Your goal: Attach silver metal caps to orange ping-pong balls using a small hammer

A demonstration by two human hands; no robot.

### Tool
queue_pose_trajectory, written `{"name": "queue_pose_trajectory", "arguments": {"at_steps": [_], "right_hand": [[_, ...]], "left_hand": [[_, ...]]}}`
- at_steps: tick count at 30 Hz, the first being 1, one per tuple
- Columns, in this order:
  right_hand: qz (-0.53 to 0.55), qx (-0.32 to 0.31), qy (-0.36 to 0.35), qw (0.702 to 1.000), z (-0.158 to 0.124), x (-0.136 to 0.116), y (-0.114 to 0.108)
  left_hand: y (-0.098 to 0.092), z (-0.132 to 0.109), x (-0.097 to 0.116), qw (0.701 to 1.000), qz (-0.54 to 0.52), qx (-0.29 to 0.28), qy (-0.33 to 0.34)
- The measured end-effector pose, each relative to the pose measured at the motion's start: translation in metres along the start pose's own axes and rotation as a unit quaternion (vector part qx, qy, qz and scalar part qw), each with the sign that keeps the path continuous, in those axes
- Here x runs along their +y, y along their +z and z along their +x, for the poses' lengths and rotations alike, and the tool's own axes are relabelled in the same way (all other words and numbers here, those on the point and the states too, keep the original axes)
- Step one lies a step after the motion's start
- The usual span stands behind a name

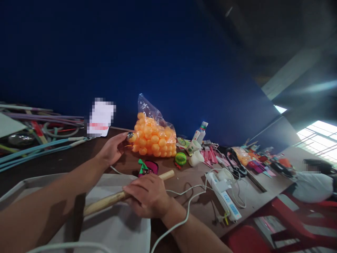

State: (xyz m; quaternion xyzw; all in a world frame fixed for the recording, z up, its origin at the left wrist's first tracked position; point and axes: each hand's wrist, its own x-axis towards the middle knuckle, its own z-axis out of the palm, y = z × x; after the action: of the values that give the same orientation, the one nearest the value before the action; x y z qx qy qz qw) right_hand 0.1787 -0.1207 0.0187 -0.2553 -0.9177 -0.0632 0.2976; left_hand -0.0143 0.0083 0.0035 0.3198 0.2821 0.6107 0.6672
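My left hand (114,149) reaches out beside the bag, its fingertips closed on a small round yellow and silver thing (131,136) whose kind I cannot make out. Just behind it stands a clear plastic bag of orange balls (154,138). My right hand (149,195) is wrapped round a wooden handle (105,203), held slantwise over a white tray (137,232). The handle's left end meets a dark part (79,216), partly behind my left forearm. A magenta and black item with a green bow (149,168) lies beyond my right hand.
Right of the bag are a green ball (180,159), a white cup (196,159) and a bottle (202,133). A power strip (223,196) with trailing white cables lies on the table. Sticks and cords (44,140) crowd the left, near a white card (100,117). Red chairs (289,218) stand right.
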Motion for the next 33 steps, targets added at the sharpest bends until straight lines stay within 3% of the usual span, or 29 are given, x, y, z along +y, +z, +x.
{"name": "queue_pose_trajectory", "arguments": {"at_steps": [9, 11, 13, 16, 20, 23, 25, 29, 33], "right_hand": [[0.024, -0.153, -0.1, 0.983, -0.001, 0.002, 0.021], [0.05, -0.146, -0.102, 0.983, 0.0, 0.003, 0.02], [0.07, -0.094, -0.091, 0.989, 0.001, 0.002, 0.014], [0.054, -0.002, 0.001, 0.999, 0.003, 0.003, -0.001], [-0.017, 0.006, 0.194, 0.981, 0.004, 0.015, -0.02], [-0.063, -0.044, 0.299, 0.951, 0.004, 0.027, -0.029], [-0.101, -0.112, 0.337, 0.929, 0.007, 0.033, -0.034], [-0.17, -0.274, 0.329, 0.887, 0.022, 0.038, -0.042], [-0.18, -0.342, 0.29, 0.876, 0.042, 0.039, -0.041]], "left_hand": [[0.0, -0.001, 0.001, 1.0, 0.022, 0.012, 0.007], [0.0, -0.001, 0.001, 1.0, 0.025, 0.012, 0.004], [0.0, 0.0, 0.0, 1.0, 0.027, 0.012, 0.0], [-0.002, 0.001, -0.002, 0.999, 0.032, 0.013, -0.002], [-0.003, 0.002, -0.006, 0.999, 0.039, 0.015, 0.006], [-0.003, 0.003, -0.007, 0.999, 0.041, 0.015, 0.008], [-0.004, 0.003, -0.008, 0.999, 0.042, 0.014, 0.008], [-0.004, 0.004, -0.009, 0.999, 0.045, 0.013, 0.008], [-0.004, 0.005, -0.01, 0.999, 0.048, 0.008, 0.009]]}}
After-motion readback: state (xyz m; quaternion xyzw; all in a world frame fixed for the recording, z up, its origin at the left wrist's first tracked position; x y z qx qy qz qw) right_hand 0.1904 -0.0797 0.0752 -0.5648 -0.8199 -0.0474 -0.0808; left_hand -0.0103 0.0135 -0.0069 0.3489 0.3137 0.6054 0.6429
